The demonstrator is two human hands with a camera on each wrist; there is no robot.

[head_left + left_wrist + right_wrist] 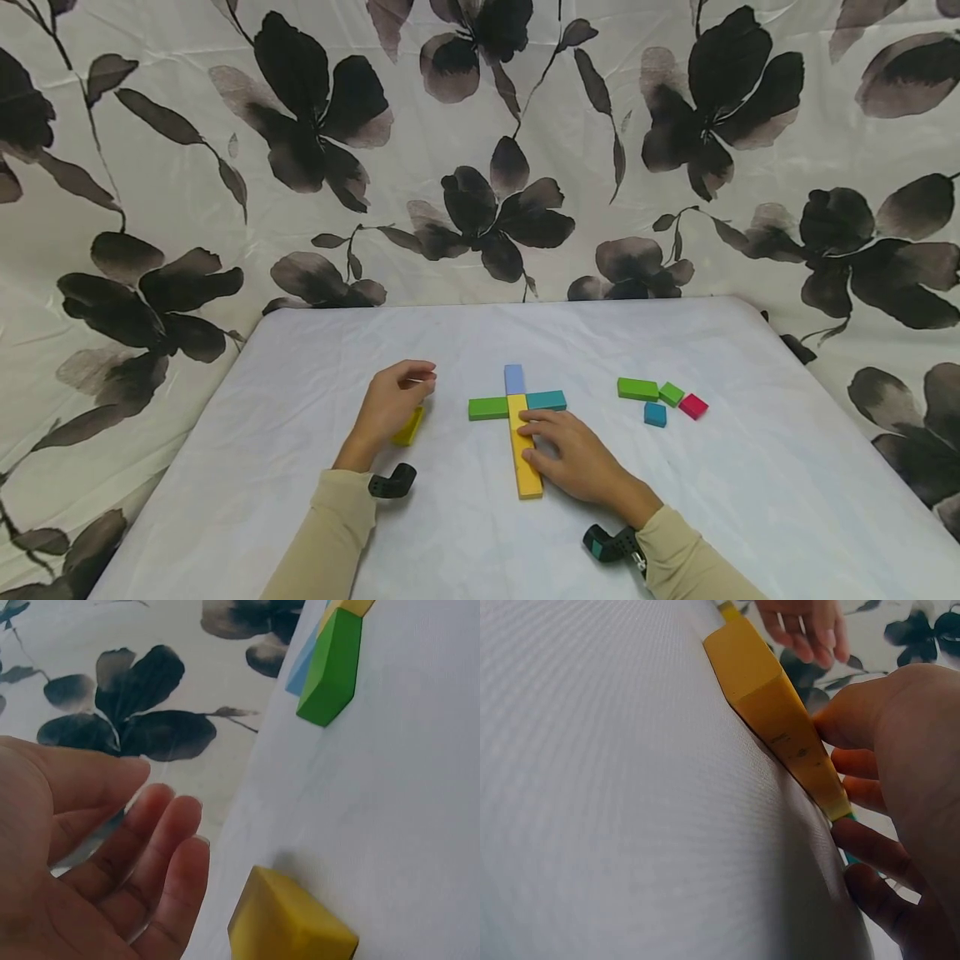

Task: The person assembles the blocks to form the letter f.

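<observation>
On the white table, a long yellow block [523, 450] lies lengthwise. A blue block [514, 379] meets its far end, with a green block [487, 408] to the left and a teal block [546, 401] to the right, making a cross. My right hand [573, 454] rests its fingertips on the long yellow block from the right side, fingers loosely bent and not wrapped round it. My left hand [393, 404] is held above a shorter yellow block [408, 427], which it partly hides in the head view. In the left wrist view, relaxed fingers [184, 877] hold nothing, apart from that yellow block.
Right of the cross lie a green block [637, 389], a small green block [671, 393], a small blue block [655, 414] and a red block [693, 407]. A flower-printed cloth [480, 125] hangs behind the table [450, 542]. Both wrists wear black camera mounts.
</observation>
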